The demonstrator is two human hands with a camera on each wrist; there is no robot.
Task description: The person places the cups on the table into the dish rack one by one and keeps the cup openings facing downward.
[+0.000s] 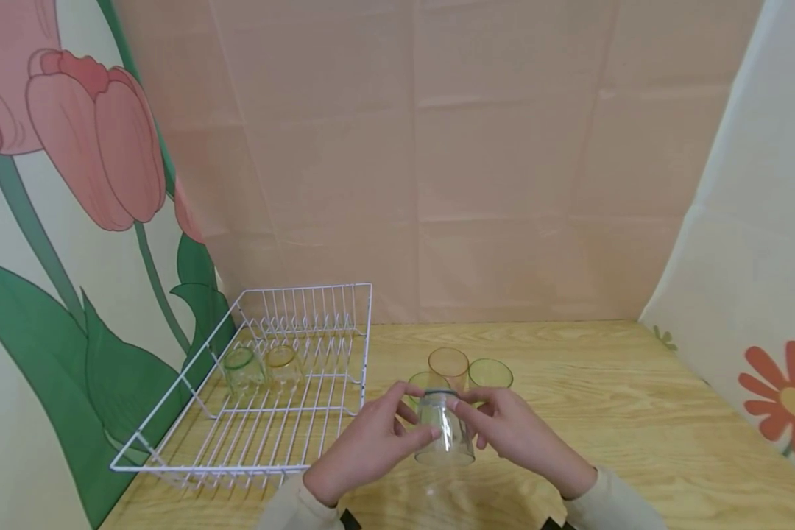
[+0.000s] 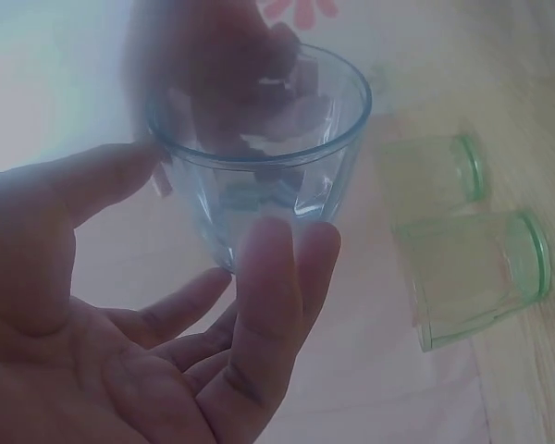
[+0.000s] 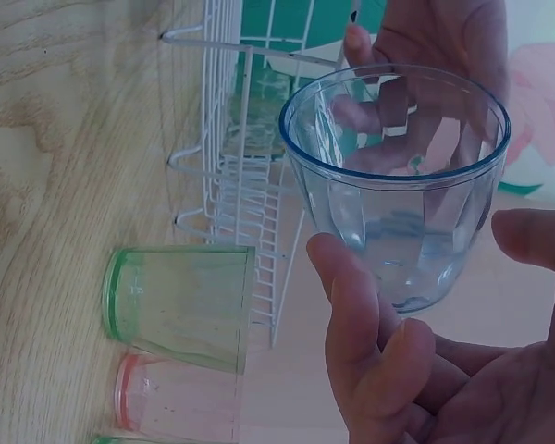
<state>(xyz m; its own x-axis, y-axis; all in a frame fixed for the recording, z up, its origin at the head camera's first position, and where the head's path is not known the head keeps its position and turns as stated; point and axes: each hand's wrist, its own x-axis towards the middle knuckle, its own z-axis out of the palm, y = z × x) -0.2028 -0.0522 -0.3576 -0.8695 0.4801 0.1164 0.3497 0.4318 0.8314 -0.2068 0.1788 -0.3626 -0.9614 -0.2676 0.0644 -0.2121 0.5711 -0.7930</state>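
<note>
Clear glass [image 1: 445, 438] is held between the left hand [image 1: 375, 436] and right hand [image 1: 511, 428], rim toward six o'clock, the fingers of both curled around its sides. Three tinted glasses [image 1: 448, 362] stand on the tabletop [image 1: 589, 412] at its twelve o'clock; a white rack [image 1: 238, 469] sits toward nine o'clock.

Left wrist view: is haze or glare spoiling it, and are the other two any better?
Left wrist: pale haze, brightest at top left, the right hand dark and blurred behind the clear glass; right wrist: dimmer, but the glass's outline fairly crisp; head: a white glint on the glass, everything else readable.
</note>
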